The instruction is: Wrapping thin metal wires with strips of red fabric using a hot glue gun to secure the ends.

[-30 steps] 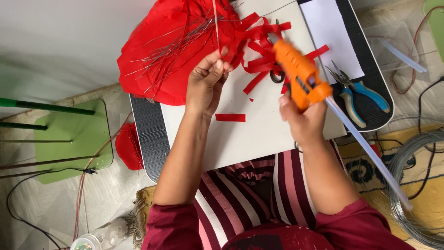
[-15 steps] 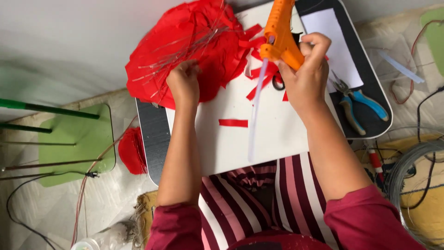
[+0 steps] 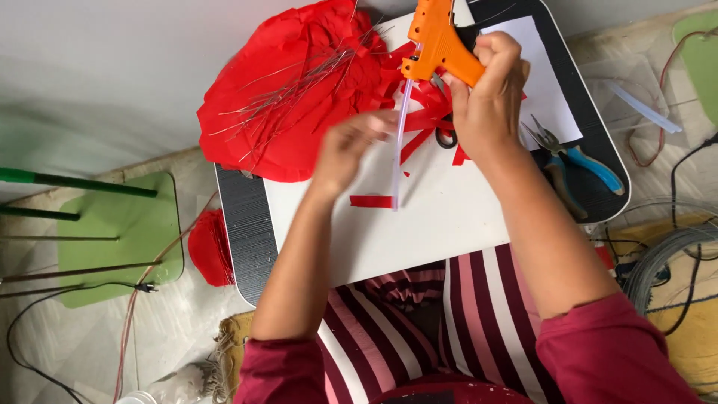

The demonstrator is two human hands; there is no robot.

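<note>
The orange glue gun (image 3: 440, 41) now sits high over the far part of the worktop (image 3: 449, 224), its nozzle turned away from the person and the clear glue stick (image 3: 400, 142) hanging from its back end down towards them. A second ago it was lower and to the right, tilted with the stick trailing off towards the right edge; half a second ago it had already swung up. The right hand (image 3: 486, 97) is wrapped firmly round the gun's handle. The left hand (image 3: 351, 146), earlier resting on the big red paper flower (image 3: 292, 90) with its thin wire stems, has come off it and moved across to the glue stick; its fingers appear to close lightly on the stick, though motion blur keeps the grip uncertain. This looks like feeding or seating the stick.

Red paper strips (image 3: 422, 112) lie under the gun, one loose strip (image 3: 372, 201) nearer the person. Blue-handled pliers (image 3: 576, 161) rest to the right, beside a white sheet (image 3: 535, 82).
</note>
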